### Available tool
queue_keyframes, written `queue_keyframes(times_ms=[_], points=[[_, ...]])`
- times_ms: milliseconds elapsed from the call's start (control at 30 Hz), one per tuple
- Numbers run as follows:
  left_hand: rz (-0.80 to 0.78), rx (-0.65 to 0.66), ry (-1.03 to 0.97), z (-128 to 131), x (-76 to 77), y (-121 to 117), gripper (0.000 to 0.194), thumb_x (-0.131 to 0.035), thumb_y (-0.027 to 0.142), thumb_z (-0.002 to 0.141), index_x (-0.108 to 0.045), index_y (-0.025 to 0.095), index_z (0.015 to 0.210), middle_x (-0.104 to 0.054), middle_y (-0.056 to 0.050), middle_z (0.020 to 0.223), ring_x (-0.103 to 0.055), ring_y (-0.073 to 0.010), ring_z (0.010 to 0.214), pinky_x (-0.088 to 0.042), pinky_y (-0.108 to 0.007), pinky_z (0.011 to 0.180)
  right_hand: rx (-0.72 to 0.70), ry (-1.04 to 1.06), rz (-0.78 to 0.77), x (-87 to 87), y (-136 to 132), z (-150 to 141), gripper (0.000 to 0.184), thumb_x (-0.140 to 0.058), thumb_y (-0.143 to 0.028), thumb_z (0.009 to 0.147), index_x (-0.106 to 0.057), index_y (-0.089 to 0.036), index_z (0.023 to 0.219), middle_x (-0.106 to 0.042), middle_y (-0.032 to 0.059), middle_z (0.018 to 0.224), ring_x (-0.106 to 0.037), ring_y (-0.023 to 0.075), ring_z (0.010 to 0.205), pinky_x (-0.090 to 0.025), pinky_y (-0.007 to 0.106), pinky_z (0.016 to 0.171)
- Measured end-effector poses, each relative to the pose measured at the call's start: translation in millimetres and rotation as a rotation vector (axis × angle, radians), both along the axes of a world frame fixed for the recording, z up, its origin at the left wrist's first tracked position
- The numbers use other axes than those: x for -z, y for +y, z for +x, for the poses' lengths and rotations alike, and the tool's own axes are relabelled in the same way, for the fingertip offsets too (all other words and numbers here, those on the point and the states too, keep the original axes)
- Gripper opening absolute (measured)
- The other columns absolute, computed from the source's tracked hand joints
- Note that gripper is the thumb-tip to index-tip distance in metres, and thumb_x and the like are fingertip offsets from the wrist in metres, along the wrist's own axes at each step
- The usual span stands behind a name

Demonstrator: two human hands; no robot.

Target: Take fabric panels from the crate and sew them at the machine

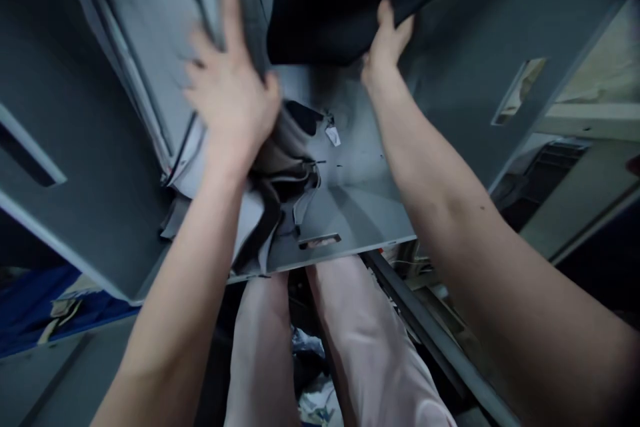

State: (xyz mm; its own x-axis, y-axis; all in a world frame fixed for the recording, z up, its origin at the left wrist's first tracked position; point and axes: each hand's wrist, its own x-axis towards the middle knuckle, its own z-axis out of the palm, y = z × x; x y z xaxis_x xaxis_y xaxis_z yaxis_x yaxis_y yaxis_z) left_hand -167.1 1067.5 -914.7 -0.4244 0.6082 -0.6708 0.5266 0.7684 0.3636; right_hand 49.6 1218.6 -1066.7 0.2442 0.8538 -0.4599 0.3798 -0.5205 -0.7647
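Black flat sheet-like piece (345, 7) is at the far side of the open grey plastic box (365, 207). Nearest: pale pink trouser legs (360, 333), below the box's slotted near wall. Inside, left: bunched grey-and-black layered pieces (287, 140); small white tag (333, 136) right of them. Beyond: left hand (233, 97), fingers spread wide, blurred, contact unclear; right hand (387, 57) pinches the black piece's lower right edge.

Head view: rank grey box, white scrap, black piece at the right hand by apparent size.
1. Grey box
2. Black piece, cut off by the top edge
3. White scrap
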Motion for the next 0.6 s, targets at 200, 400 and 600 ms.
queue_keyframes(times_ms=[200, 400, 600], points=[[0.492, 0.073, -0.469, 104, 66.0, -37, 0.061, -0.062, 0.06, 0.09, -0.054, 0.02, 0.135, -0.047, -0.013, 0.148, -0.025, -0.0409, 0.152, -0.017, -0.063, 0.125, -1.017, -0.46, 0.615, -180.2, -47, 36, 0.033, -0.046, -0.03, 0.095, -0.064, -0.02, 0.122, -0.054, 0.0053, 0.148, -0.046, 0.0242, 0.143, -0.031, 0.037, 0.12], [0.426, 0.561, -0.67, 154, 102.3, -91, 0.042, -0.076, 0.047, 0.072, -0.07, 0.02, 0.103, -0.059, -0.013, 0.143, -0.035, -0.0383, 0.148, -0.005, -0.061, 0.128, -0.928, -0.541, 0.259, -202.1, -159, 78, 0.015, -0.052, -0.031, 0.096, -0.062, -0.019, 0.096, -0.057, 0.0134, 0.134, -0.054, 0.0305, 0.13, -0.046, 0.056, 0.111], [0.357, 0.639, -0.624, 118, 161.4, -97, 0.084, -0.049, 0.091, 0.069, -0.067, 0.023, 0.114, -0.045, 0.002, 0.158, -0.024, -0.0298, 0.153, 0.011, -0.052, 0.125, -1.046, -0.537, 0.08, -207.1, -224, 108, 0.019, -0.047, -0.028, 0.099, -0.064, -0.02, 0.102, -0.058, 0.0126, 0.125, -0.056, 0.0252, 0.119, -0.049, 0.041, 0.107]])
